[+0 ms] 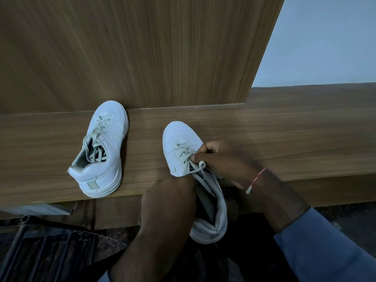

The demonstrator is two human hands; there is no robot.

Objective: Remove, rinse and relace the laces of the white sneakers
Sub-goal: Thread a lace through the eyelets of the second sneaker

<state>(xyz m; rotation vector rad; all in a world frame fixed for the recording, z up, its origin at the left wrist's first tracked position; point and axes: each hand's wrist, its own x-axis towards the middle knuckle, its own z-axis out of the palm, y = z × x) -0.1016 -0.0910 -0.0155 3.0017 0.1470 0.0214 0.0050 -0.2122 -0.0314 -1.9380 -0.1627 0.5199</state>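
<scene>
Two white sneakers are on a wooden ledge (264, 139). The left sneaker (101, 153) stands alone, toe toward the back panel, its grey lace (97, 143) threaded loosely. The right sneaker (183, 151) rests its toe on the ledge while its heel hangs past the front edge. My left hand (168, 202) grips that sneaker's side from below. My right hand (221, 159) pinches its grey lace (198, 168) near the upper eyelets, and a small loop of lace stands out beside my thumb. The lower crossings remain threaded.
A tall wooden panel (142, 47) rises behind the ledge, with a pale wall (325, 37) to its right. Below the ledge, a dark metal rack (40, 241) sits at the lower left on a dark floor. A red and white thread circles my right wrist (256, 180).
</scene>
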